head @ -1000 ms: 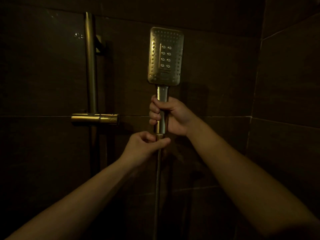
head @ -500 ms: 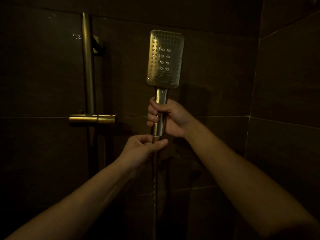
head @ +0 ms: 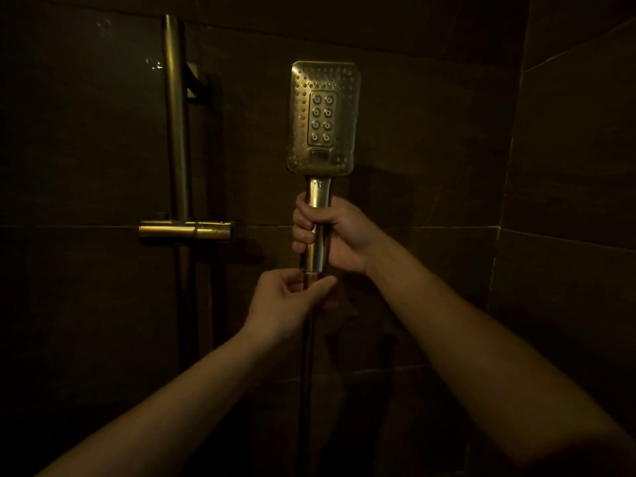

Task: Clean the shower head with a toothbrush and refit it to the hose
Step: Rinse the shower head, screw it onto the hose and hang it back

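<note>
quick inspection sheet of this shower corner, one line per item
surface: nothing seen, no worktop in view
job's things: shower head upright, nozzles facing the camera; hose nut at the base of its handle; toothbrush not seen
clutter: nothing seen
hands: right hand grips the handle; left hand pinches the hose nut
cables: hose hangs straight down from the nut
surroundings: dark tiled wall; rail with holder left of the shower head; dim light
</note>
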